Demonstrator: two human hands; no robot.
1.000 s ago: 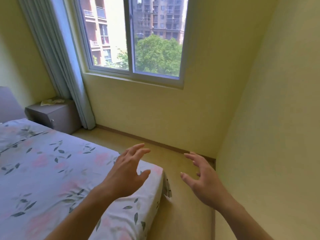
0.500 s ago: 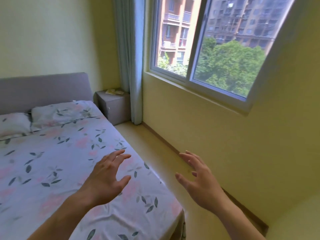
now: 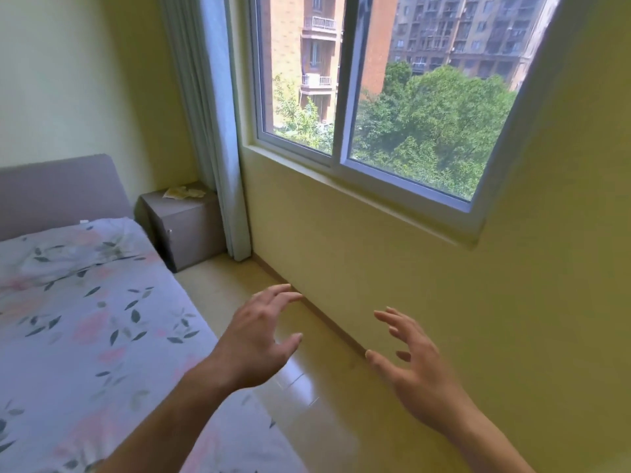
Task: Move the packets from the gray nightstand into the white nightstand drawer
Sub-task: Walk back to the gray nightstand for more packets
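Observation:
The gray nightstand (image 3: 191, 230) stands in the far corner between the bed's headboard and the curtain. Pale yellowish packets (image 3: 182, 192) lie on its top. My left hand (image 3: 254, 339) is raised over the floor beside the bed, fingers spread and loosely bent, holding nothing. My right hand (image 3: 411, 368) hovers nearer the wall, fingers also spread and empty. Both hands are far from the nightstand. No white nightstand is in view.
A bed with a floral sheet (image 3: 85, 336) fills the left side, its gray headboard (image 3: 58, 189) against the far wall. A narrow strip of glossy floor (image 3: 239, 291) runs between bed and the yellow wall under the window (image 3: 368, 107). A curtain (image 3: 218, 138) hangs beside the nightstand.
The view has swung left and moved along the aisle, so the gray nightstand looks closer and more central. Both hands stay raised, spread and empty.

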